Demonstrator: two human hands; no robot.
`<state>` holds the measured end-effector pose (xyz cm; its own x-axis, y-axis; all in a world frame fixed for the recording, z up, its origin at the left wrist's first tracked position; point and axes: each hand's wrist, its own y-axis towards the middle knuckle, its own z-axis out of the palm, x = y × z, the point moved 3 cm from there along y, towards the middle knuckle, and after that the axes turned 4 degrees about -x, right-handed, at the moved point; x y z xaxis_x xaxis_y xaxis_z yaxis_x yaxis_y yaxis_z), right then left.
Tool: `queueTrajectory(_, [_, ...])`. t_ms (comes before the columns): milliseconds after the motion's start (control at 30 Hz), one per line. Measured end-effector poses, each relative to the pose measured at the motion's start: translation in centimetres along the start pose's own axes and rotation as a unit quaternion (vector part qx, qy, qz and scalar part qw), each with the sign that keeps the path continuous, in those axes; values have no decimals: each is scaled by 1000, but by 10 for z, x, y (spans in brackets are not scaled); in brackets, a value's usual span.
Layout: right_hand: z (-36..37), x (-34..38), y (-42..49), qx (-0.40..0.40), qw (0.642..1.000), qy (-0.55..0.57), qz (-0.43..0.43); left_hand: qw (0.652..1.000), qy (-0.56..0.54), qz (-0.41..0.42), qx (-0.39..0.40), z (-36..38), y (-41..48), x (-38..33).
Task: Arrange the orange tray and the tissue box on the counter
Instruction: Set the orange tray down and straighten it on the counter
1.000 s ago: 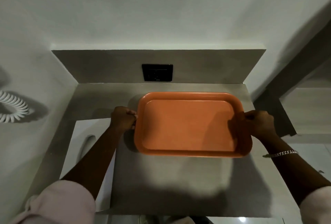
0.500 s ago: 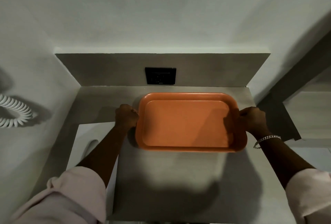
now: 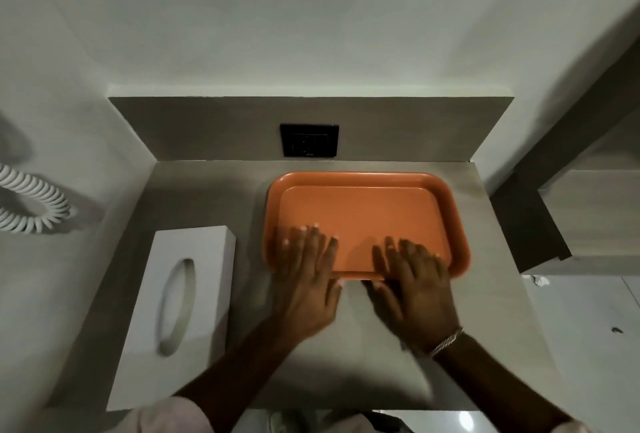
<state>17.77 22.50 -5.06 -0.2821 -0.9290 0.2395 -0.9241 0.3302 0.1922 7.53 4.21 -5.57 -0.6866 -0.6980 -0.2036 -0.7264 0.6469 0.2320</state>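
The orange tray (image 3: pixel 367 214) lies flat on the grey counter (image 3: pixel 207 190), near the back wall on the right side. My left hand (image 3: pixel 306 273) is spread open, palm down, over the tray's near left edge. My right hand (image 3: pixel 412 277) is spread the same way over the near right part, fingers reaching onto the tray floor. Neither hand grips anything; both look blurred. The white tissue box (image 3: pixel 183 297) lies flat on the counter's left side, its oval slot facing up, apart from the tray and both hands.
A black wall socket (image 3: pixel 309 140) sits on the grey backsplash behind the tray. A white coiled cord (image 3: pixel 33 204) hangs on the left wall. A wooden shelf unit (image 3: pixel 588 218) stands to the right of the counter. White floor shows at lower right.
Both hands let go of the tray's short ends and moved to its near edge, now flat and open. The tray rests on the counter. The tissue box has come into full view.
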Motion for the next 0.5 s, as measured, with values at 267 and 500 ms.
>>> queueTrajectory(267, [46,4,-41,44,998,-44,12,997,45,-6,66,37,-37,-11])
queueTrajectory(500, [51,-2,-17,47,998,-47,17,997,46,-14,61,41,-17,-6])
